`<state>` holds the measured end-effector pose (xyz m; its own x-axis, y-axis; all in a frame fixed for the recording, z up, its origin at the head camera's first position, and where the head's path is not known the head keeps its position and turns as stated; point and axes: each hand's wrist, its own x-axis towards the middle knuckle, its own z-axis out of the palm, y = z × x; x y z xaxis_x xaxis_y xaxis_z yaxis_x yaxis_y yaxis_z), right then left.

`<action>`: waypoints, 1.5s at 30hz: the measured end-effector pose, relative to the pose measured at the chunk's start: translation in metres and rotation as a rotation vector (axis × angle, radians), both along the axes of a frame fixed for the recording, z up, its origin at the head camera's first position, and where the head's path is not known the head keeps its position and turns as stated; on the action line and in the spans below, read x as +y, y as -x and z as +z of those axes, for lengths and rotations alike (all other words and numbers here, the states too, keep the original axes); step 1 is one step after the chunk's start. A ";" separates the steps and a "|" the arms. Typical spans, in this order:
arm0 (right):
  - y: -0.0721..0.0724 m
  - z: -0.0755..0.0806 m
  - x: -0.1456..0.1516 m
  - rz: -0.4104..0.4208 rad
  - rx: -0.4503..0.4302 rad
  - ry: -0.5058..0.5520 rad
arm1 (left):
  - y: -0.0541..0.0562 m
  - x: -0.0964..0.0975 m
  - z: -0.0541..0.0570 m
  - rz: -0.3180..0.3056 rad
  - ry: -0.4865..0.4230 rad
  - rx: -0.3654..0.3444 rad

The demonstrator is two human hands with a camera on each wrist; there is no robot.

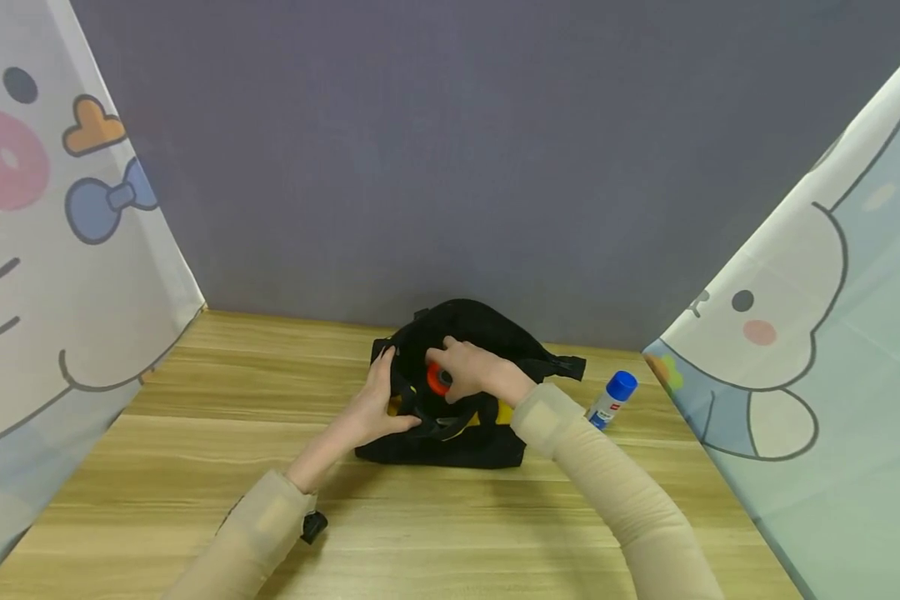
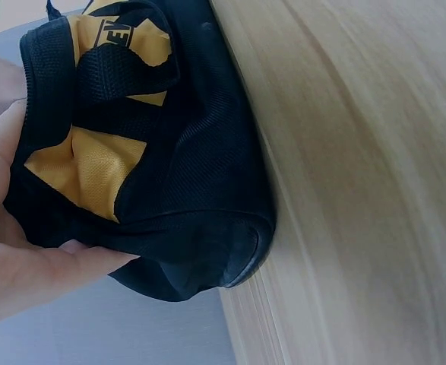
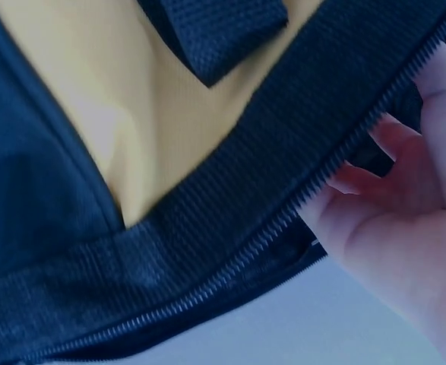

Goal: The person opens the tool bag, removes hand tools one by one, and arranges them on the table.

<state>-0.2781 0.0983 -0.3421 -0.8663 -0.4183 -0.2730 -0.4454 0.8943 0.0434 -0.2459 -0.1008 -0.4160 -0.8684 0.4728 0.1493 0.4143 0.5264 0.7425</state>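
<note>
A black and yellow tool bag (image 1: 442, 450) stands unzipped on the table, its mouth facing up. My left hand (image 1: 367, 412) holds the bag's left end, thumb at the near rim and fingers at the far side. In the left wrist view, a finger of that hand lies along the bag's dark end panel (image 2: 177, 258). Inside the mouth, my right hand (image 1: 468, 367) has its thumb and fingers around an orange-red round thing (image 1: 437, 380) with a dark centre. The zipper edge (image 3: 245, 243) hides the right fingertips in the right wrist view.
Right of the bag, a white and blue can with a blue cap (image 1: 621, 385) is on the wooden table (image 1: 270, 400). A grey panel (image 1: 420, 167) rises behind. Cartoon-printed cloths (image 1: 765, 400) flank both sides. A small black item (image 1: 314, 527) shows beside the left sleeve.
</note>
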 end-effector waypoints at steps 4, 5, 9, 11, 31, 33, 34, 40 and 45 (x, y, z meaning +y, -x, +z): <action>-0.004 0.007 0.002 -0.001 0.005 -0.007 | 0.000 0.000 0.000 0.004 0.010 -0.023; -0.005 0.010 0.003 -0.002 0.006 -0.003 | -0.001 0.000 0.000 0.006 0.012 -0.027; -0.010 0.020 0.006 -0.001 0.009 0.004 | -0.001 0.000 0.000 0.006 0.005 -0.035; -0.012 0.025 0.008 0.001 0.009 0.012 | -0.001 0.000 0.001 0.003 0.000 -0.030; -0.033 0.053 0.036 -0.048 0.007 0.049 | 0.002 0.001 0.002 0.007 0.016 -0.027; -0.035 0.055 0.040 -0.050 0.002 0.054 | 0.002 0.002 0.002 0.004 0.015 -0.032; -0.036 0.055 0.043 -0.052 -0.002 0.055 | 0.001 0.002 0.002 0.000 0.012 -0.031; -0.042 0.056 0.058 -0.064 -0.017 0.066 | 0.000 0.001 0.003 -0.010 -0.004 -0.019; -0.047 0.057 0.070 -0.061 0.001 0.089 | 0.001 0.000 0.005 -0.008 0.003 0.001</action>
<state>-0.2311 0.1685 -0.2854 -0.8912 -0.3872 -0.2363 -0.3899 0.9201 -0.0373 -0.2471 -0.1008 -0.4113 -0.8646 0.4801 0.1486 0.4191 0.5256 0.7403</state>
